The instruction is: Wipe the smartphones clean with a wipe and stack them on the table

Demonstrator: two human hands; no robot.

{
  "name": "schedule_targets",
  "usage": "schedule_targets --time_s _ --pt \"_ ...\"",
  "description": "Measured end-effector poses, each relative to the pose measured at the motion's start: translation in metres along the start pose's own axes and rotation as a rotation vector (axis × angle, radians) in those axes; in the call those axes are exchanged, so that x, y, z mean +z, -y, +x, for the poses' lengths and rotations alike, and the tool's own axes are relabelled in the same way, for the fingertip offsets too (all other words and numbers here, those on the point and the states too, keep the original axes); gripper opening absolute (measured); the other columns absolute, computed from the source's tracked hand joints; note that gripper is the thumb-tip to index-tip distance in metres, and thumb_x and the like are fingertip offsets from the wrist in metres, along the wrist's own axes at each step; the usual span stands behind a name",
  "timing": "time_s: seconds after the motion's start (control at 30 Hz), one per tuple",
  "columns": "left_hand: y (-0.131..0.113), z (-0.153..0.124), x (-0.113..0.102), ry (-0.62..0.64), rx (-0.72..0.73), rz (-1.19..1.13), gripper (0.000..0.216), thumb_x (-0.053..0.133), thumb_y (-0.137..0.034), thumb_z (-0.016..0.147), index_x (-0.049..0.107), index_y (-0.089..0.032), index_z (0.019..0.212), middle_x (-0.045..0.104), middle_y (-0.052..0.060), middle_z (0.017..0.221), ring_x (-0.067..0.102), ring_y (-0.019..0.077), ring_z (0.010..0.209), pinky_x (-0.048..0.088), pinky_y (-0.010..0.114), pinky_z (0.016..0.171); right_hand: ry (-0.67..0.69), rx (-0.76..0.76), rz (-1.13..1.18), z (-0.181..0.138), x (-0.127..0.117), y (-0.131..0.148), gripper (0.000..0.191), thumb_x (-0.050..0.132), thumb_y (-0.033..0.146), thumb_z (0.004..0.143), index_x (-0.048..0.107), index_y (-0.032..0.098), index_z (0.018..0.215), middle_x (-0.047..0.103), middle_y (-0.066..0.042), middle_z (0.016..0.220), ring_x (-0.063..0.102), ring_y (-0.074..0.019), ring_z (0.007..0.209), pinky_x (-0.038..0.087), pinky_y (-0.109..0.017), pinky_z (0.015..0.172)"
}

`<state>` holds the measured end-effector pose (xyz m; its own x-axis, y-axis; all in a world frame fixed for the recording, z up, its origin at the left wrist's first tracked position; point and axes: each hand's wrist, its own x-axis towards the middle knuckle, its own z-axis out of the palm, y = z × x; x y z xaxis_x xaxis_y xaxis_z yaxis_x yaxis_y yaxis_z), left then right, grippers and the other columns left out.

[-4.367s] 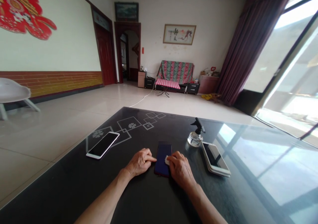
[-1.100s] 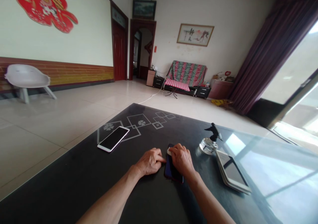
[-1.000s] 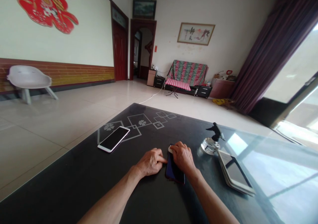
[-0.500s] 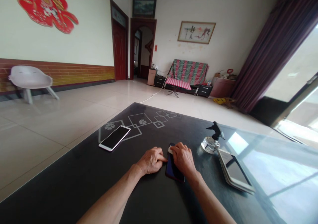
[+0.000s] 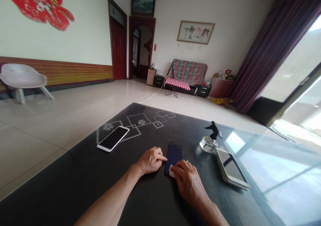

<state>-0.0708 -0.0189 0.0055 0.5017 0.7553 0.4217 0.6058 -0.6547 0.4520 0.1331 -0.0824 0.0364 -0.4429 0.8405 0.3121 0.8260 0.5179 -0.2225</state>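
Note:
A dark smartphone (image 5: 175, 155) with a reddish edge lies face up on the black table, between my hands. My left hand (image 5: 151, 160) rests at the phone's left side, most fingers curled in and one fingertip against its edge. Pinched under the fingers of my right hand (image 5: 188, 177) is a small white wipe (image 5: 172, 171), pressed on the lower part of the screen. My right hand covers the phone's lower right corner and much of the wipe.
On the table (image 5: 82, 186), a white phone (image 5: 113, 138) lies to the left. A clear spray bottle (image 5: 208, 143) with a black trigger stands to the right, beside a stack of white tablets (image 5: 232, 169). Beyond the table are a pale chair (image 5: 23, 77) and a small checked-cloth table (image 5: 177, 83).
My right hand has slid with the wipe from the phone's top end down to its lower end, uncovering the upper screen. My left hand stays at the phone's edge. The view has shifted slightly.

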Motion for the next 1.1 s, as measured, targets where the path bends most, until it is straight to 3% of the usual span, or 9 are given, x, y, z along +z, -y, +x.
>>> schedule_targets --time_s 0.13,0.47,0.73,0.87,1.1 --pt "0.000 0.000 0.000 0.001 0.003 0.000 0.039 0.052 -0.005 0.074 0.075 -0.027 0.096 0.064 0.002 0.083 0.057 0.0159 0.080 0.046 0.027 0.075 0.019 -0.009 -0.012 0.003 -0.002 -0.003 0.027 0.042 0.020 0.093 0.068 0.027 0.098 0.060 -0.004 0.095 0.052 -0.0161 0.082 0.034 -0.029 0.074" --pt "0.002 0.000 0.000 0.026 0.006 0.000 0.039 0.051 -0.006 0.075 0.075 -0.029 0.096 0.064 0.001 0.085 0.057 0.0156 0.082 0.046 0.027 0.077 -0.029 0.075 -0.154 0.066 0.016 -0.026 0.027 0.045 0.023 0.093 0.071 0.028 0.096 0.062 -0.003 0.097 0.055 -0.0150 0.086 0.033 -0.027 0.074" --pt "0.002 0.001 0.001 0.023 -0.002 0.000 0.040 0.051 -0.005 0.074 0.076 -0.028 0.095 0.064 0.001 0.083 0.057 0.0161 0.080 0.046 0.027 0.076 -0.039 0.127 -0.185 0.098 0.020 -0.045 0.028 0.044 0.021 0.092 0.071 0.028 0.096 0.063 -0.004 0.097 0.056 -0.0176 0.088 0.032 -0.028 0.073" --pt "0.002 0.001 0.000 0.033 -0.006 -0.001 0.041 0.050 -0.005 0.073 0.076 -0.028 0.094 0.063 0.001 0.084 0.057 0.0159 0.081 0.047 0.027 0.076 -0.029 0.107 -0.196 0.095 0.018 -0.040 0.028 0.044 0.022 0.092 0.071 0.028 0.095 0.062 -0.004 0.096 0.055 -0.0171 0.086 0.032 -0.029 0.074" --pt "0.002 0.001 0.000 0.023 0.004 -0.016 0.040 0.050 -0.004 0.073 0.076 -0.028 0.093 0.063 0.001 0.085 0.056 0.0159 0.081 0.046 0.027 0.078 -0.030 0.009 -0.156 0.057 0.013 -0.019 0.026 0.044 0.020 0.093 0.069 0.029 0.097 0.059 -0.003 0.094 0.051 -0.0161 0.084 0.031 -0.029 0.075"
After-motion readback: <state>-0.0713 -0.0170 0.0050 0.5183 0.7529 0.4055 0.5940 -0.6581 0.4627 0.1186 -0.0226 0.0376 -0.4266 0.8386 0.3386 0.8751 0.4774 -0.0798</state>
